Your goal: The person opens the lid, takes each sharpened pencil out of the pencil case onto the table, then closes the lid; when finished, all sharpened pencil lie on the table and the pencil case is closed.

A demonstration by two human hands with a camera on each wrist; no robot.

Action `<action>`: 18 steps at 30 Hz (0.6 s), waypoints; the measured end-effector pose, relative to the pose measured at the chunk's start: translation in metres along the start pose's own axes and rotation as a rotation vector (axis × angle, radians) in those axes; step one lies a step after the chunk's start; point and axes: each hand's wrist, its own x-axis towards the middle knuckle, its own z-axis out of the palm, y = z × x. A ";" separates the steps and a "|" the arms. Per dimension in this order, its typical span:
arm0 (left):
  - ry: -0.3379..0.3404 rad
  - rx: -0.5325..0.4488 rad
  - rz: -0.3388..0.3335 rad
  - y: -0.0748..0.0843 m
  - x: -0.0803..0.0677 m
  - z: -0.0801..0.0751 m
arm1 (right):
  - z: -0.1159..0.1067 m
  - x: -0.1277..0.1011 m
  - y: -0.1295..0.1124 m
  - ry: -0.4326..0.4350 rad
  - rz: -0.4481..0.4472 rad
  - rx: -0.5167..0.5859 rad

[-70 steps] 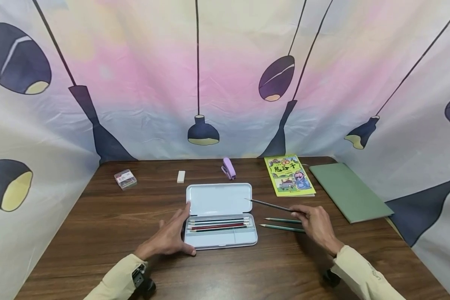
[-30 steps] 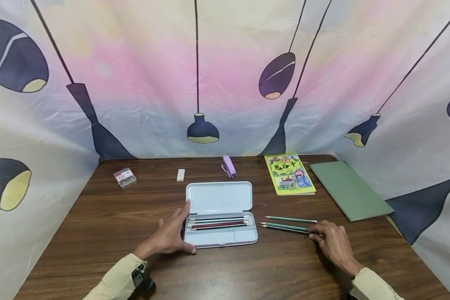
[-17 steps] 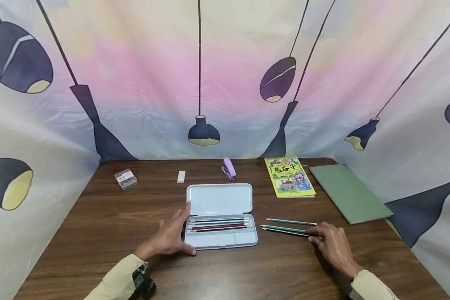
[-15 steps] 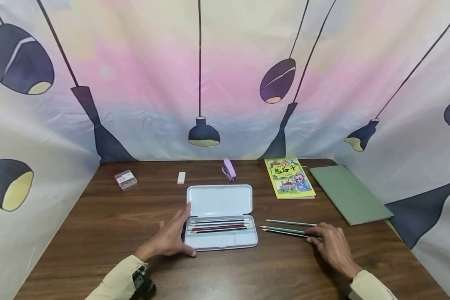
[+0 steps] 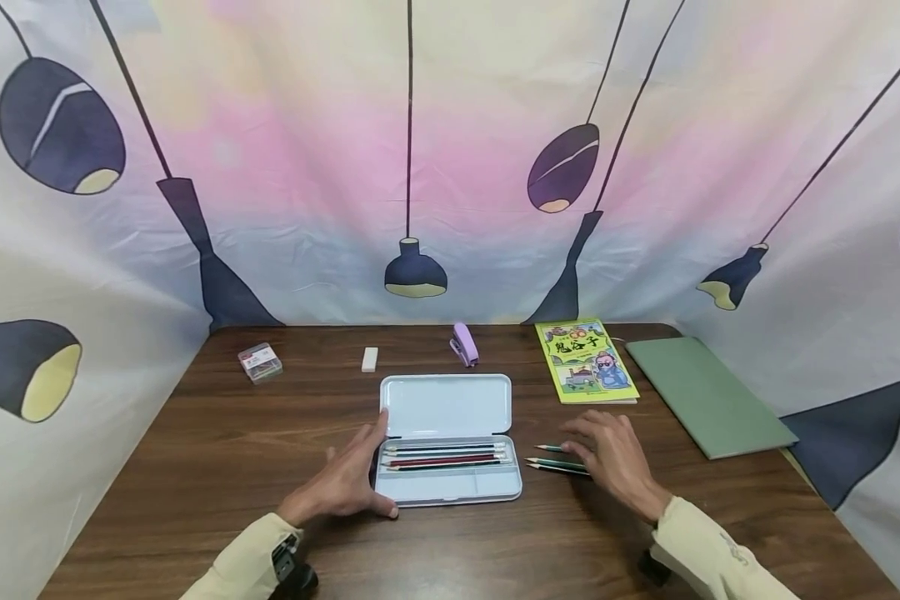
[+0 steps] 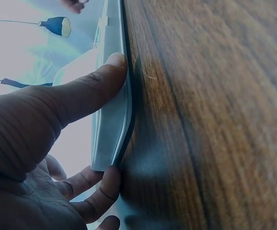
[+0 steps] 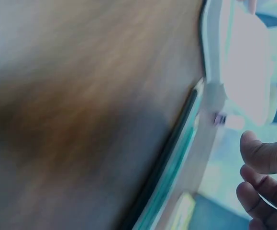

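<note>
A white pencil case (image 5: 457, 487) lies open in the middle of the table, lid (image 5: 446, 404) flat toward the back, with three pencils (image 5: 446, 457) in its tray. My left hand (image 5: 360, 471) rests flat against the case's left end. In the left wrist view its thumb (image 6: 81, 93) presses the case's edge (image 6: 110, 120). To the right of the case several loose pencils (image 5: 551, 465) lie on the wood. My right hand (image 5: 596, 446) hovers over them with fingers spread, holding nothing. The right wrist view shows these pencils (image 7: 171, 163) blurred, with the bare fingers (image 7: 262, 182) beside them.
Along the back stand a small clear box (image 5: 260, 362), a white eraser (image 5: 370, 359) and a purple stapler (image 5: 464, 343). A yellow-green picture book (image 5: 588, 360) and a green notebook (image 5: 708, 394) lie at the right. Printed fabric walls close in three sides.
My right hand carried a dark pencil from the case, laid it beside the green pencils, let go, and has now moved left over them. The left hand has stayed put.
</note>
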 end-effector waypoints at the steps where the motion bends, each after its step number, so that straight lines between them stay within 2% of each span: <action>1: 0.001 -0.001 -0.003 0.000 0.000 0.000 | 0.001 0.005 -0.004 -0.001 -0.017 0.012; 10: 0.013 0.014 -0.010 0.002 0.000 -0.001 | 0.018 0.036 -0.034 -0.063 -0.104 0.085; 18: 0.015 0.034 -0.006 0.002 -0.001 -0.001 | 0.041 0.034 -0.054 -0.170 -0.174 0.095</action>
